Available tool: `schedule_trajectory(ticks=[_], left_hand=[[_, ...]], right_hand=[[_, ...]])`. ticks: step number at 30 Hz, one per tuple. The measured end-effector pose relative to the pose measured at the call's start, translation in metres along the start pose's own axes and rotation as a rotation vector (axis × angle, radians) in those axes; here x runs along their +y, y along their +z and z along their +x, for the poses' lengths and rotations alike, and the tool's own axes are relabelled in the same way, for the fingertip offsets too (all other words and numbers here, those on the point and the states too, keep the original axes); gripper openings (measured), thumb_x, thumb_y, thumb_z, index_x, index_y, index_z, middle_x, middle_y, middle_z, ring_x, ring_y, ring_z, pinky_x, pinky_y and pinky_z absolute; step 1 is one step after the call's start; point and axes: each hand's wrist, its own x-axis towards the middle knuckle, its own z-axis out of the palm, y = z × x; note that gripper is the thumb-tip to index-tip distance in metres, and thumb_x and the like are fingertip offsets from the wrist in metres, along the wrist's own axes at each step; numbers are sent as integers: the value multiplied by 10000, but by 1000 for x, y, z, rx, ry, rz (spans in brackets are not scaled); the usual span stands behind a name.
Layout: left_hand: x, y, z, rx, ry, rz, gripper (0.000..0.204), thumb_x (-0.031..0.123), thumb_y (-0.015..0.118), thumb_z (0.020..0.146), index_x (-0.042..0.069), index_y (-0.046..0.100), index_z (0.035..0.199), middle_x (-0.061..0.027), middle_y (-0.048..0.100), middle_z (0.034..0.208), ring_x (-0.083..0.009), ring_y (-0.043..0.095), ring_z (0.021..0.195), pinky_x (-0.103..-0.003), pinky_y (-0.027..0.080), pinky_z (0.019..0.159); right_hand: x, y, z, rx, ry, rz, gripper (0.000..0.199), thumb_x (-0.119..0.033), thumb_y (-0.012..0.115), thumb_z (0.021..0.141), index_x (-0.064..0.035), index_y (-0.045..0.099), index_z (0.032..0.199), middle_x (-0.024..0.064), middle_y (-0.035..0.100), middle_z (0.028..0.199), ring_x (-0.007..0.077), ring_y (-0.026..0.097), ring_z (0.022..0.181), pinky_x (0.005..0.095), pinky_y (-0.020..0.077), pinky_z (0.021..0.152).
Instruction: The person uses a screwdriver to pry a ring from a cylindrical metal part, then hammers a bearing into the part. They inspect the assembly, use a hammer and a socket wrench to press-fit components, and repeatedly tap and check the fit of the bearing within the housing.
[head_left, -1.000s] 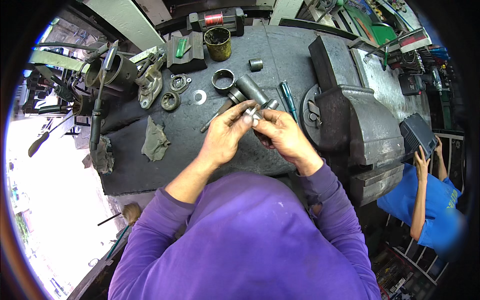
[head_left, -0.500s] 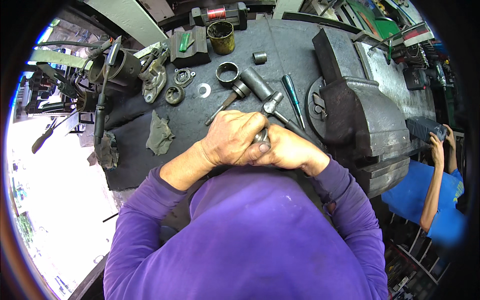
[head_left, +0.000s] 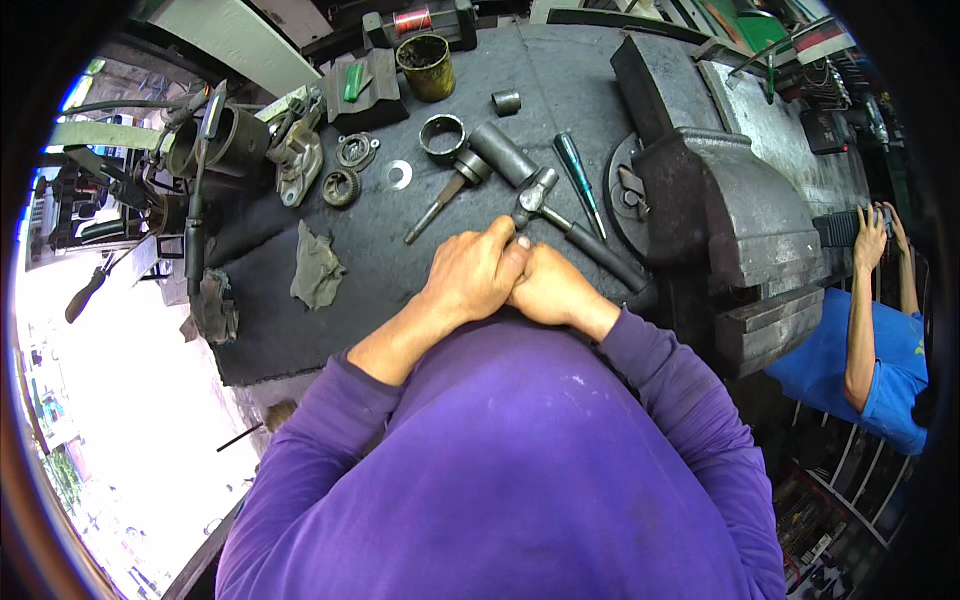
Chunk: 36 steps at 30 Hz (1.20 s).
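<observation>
My left hand (head_left: 468,274) and my right hand (head_left: 556,284) press together in front of my chest, fingers curled, at the bench's near side. The round metal part seen between them earlier is now covered by my fingers. Just beyond lies a ball-peen hammer (head_left: 603,257), its head against a dark metal sleeve (head_left: 503,152). Left of it rests a splined shaft (head_left: 434,214) with a round head. A screwdriver with a teal handle (head_left: 569,158) lies right of the sleeve. Behind the shaft are a metal ring (head_left: 442,137) and a flat washer (head_left: 399,175).
A large bench vise (head_left: 745,215) stands at right. Further left are a toothed ring (head_left: 341,187), a cast housing (head_left: 296,165), a grey rag (head_left: 318,266) and a grimy yellow can (head_left: 427,70). At far right, a person in blue (head_left: 850,350) holds a dark ribbed block (head_left: 838,229).
My clasped hands have shifted slightly, and the metal part between them has gone out of sight. The view has moved a little. The co-worker's hands have risen slightly.
</observation>
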Motion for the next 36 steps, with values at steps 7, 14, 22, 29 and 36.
schedule_trajectory(ticks=[7, 14, 22, 29, 36], left_hand=[[-31, 8, 10, 9, 75, -538, 431, 358, 572, 1103, -12, 664, 1304, -233, 705, 1210, -303, 698, 1137, -393, 534, 1016], [-51, 39, 4, 44, -333, -1851, 443, 347, 422, 1175, -24, 623, 1311, -207, 678, 1305, -318, 681, 1196, -455, 562, 1051], [-50, 6, -1, 224, -604, -1905, 416, 392, 399, 1155, 47, 630, 1166, -136, 670, 1001, -195, 615, 819, -346, 517, 733], [-25, -21, 3, 447, -712, -1857, 380, 346, 364, 1171, 34, 582, 1163, -150, 656, 1020, -192, 577, 796, -334, 497, 716], [-27, -20, 5, 458, -718, -1791, 340, 355, 453, 1168, 50, 577, 1083, -125, 665, 957, -127, 508, 650, -281, 414, 544]], right_hand=[[-2, -18, 11, -128, 275, 615, 139, -152, 753, 854, -17, 718, 864, 15, 636, 716, 115, 583, 635, 329, 433, 514], [11, -61, 20, -254, -79, 410, 307, -163, 748, 904, 13, 685, 1147, 106, 754, 968, 204, 726, 862, 372, 572, 770], [81, -59, 64, 592, 255, -847, 296, -282, 728, 949, -2, 729, 1045, 201, 720, 1160, 386, 728, 1079, 520, 627, 856], [70, -59, 66, 664, 214, -839, 236, -223, 688, 955, 2, 648, 1013, 230, 744, 998, 427, 744, 923, 530, 601, 789], [-21, -27, 7, 705, -634, -270, 477, 6, 627, 993, 15, 544, 1463, 264, 694, 1187, 495, 723, 919, 534, 582, 788]])
